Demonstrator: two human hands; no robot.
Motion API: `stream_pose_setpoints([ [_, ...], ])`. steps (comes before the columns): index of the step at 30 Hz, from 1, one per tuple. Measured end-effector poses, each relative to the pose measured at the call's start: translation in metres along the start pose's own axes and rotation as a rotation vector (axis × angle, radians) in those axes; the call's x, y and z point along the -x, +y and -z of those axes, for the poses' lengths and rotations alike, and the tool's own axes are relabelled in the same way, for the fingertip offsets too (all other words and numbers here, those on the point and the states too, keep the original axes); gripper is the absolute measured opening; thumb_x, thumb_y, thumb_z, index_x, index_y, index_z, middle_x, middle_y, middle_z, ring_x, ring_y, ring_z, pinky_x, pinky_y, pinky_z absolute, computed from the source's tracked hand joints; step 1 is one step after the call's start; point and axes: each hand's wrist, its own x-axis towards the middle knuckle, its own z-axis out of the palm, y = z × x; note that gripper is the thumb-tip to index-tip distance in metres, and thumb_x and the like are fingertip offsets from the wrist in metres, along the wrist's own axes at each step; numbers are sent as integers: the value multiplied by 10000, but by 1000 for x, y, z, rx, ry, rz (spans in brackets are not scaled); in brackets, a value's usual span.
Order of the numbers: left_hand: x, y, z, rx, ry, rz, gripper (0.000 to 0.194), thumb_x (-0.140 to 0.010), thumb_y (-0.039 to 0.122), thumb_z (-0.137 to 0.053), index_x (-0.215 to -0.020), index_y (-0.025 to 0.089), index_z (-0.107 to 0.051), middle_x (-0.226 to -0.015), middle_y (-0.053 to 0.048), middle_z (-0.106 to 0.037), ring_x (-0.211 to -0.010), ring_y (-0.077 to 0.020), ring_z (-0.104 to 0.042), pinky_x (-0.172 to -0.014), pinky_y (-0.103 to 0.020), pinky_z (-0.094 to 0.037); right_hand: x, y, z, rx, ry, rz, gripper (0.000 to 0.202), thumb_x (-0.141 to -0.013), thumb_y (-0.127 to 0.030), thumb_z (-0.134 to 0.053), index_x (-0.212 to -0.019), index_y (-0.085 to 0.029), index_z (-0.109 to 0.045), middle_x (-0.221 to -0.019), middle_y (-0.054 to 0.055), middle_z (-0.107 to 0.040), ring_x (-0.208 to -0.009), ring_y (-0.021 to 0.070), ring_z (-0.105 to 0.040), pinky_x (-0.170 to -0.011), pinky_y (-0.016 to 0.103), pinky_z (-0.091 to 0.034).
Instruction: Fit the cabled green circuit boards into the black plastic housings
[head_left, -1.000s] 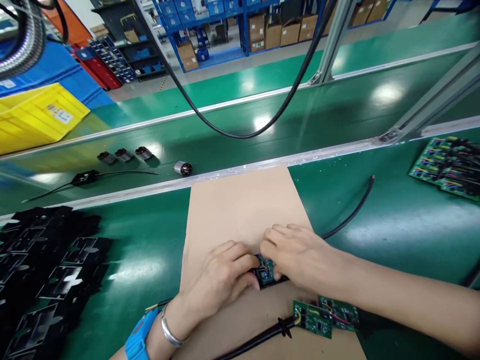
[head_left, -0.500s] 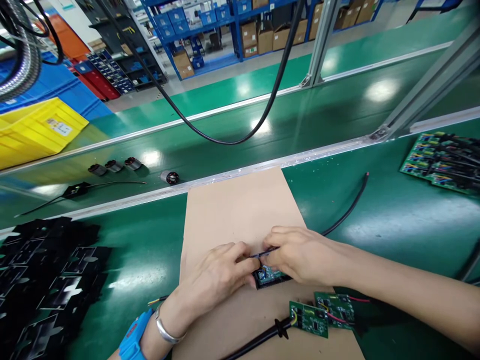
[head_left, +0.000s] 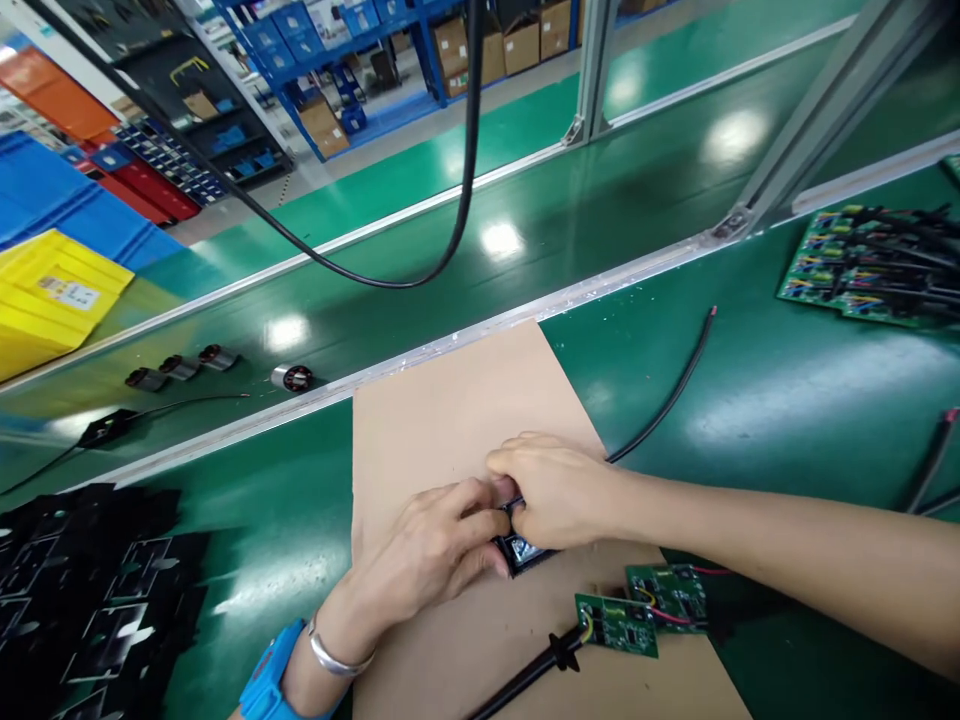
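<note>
A green table [head_left: 750, 400] spreads beneath everything, and a sheet of brown cardboard [head_left: 465, 400] lies on it in front of the person. On the person's left sits a pile of black housings [head_left: 75, 600]; on the far right rests a cluster of wired circuit boards [head_left: 862, 265]. Beyond the table's pale metal edge, at far left, stands a yellow bin [head_left: 52, 300].

The person's left hand [head_left: 427, 545] is narrowed, thumb and fingers pinching the left end of a black case. The right hand [head_left: 562, 490] is bunched over the case's far side, its fingertips close against the left hand's; whether it grips anything there is hidden. A black cable [head_left: 682, 380] with a reddish tip curves across the table from behind the right hand.

Nearer the person, two green boards [head_left: 616, 625] lie side by side by the cardboard's right edge, a thick black lead [head_left: 517, 685] running to the left one. The black case [head_left: 529, 555] is on the cardboard, between and partly under the hands, its inside catching light. Smallest are four metal cylinders [head_left: 292, 377] beyond the table's edge.
</note>
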Motion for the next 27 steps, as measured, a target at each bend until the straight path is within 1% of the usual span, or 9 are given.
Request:
stream_pose_setpoints([
  [4, -3, 3, -1, 10, 12, -5, 204, -951, 354, -518, -1062, 217, -620, -1032, -61, -585, -909, -195, -596, -762, -322, -506, 4, -1, 4, -8, 1, 26, 160, -640, -137, -612, -751, -205, -518, -796, 17, -611, -824, 199, -562, -723, 293, -418],
  [8, 0, 2, -6, 19, 115, 37, 208, -913, 394, -580, -1006, 222, -653, -948, -43, -607, -847, -180, -622, -753, -314, -521, 12, 4, 17, -61, -71, 59, 247, -673, -131, -682, -873, -189, -550, -907, 23, -616, -906, 185, -549, -758, 273, -420],
  [10, 2, 1, -9, 24, 173, 51, 221, -882, 410, -623, -989, 222, -666, -915, -38, -622, -804, -172, -627, -713, -299, -522, 14, 6, 19, -36, -101, 67, 329, -641, -167, -757, -910, -184, -568, -947, 27, -613, -941, 192, -543, -774, 276, -420],
  [15, 3, 2, -13, 50, 257, 51, 207, -856, 372, -669, -987, 212, -682, -894, -36, -643, -797, -164, -626, -704, -282, -513, 17, 1, 8, 145, -24, 74, 350, -613, -182, -760, -915, -172, -582, -941, 50, -610, -911, 218, -550, -770, 314, -422],
  [19, 4, 4, -8, 69, 240, 71, 166, -863, 343, -663, -967, 214, -677, -889, -31, -632, -799, -164, -609, -703, -285, -506, 19, -3, 5, 182, -11, 27, 348, -615, -221, -738, -922, -175, -579, -975, 68, -615, -903, 230, -563, -766, 325, -429],
  [21, 6, 10, -3, 88, 212, 104, 200, -855, 316, -668, -1029, 218, -649, -971, -44, -624, -855, -176, -601, -751, -305, -509, 19, -4, 6, 186, -19, 2, 344, -619, -235, -731, -924, -176, -583, -975, 73, -622, -900, 236, -575, -771, 328, -430],
  [23, 8, 19, 1, 104, 210, 122, 282, -836, 257, -666, -1107, 211, -601, -1097, -68, -596, -967, -198, -578, -841, -336, -498, 18, -4, 6, 190, -20, -18, 343, -618, -258, -732, -917, -171, -588, -953, 82, -633, -897, 251, -587, -777, 340, -430],
  [25, 10, 30, -2, 95, 197, 82, 324, -829, 217, -642, -1144, 201, -569, -1158, -79, -577, -1043, -221, -547, -908, -372, -474, 16, -5, 7, 193, -12, -45, 340, -631, -271, -721, -923, -162, -588, -937, 96, -641, -884, 266, -597, -768, 353, -430],
  [27, 10, 37, -12, 37, 174, 22, 312, -861, 201, -592, -1172, 203, -558, -1157, -77, -589, -1039, -229, -543, -907, -389, -470, 17, -3, 12, 192, -7, -65, 328, -657, -255, -697, -948, -155, -586, -929, 99, -647, -873, 265, -605, -755, 352, -431],
])
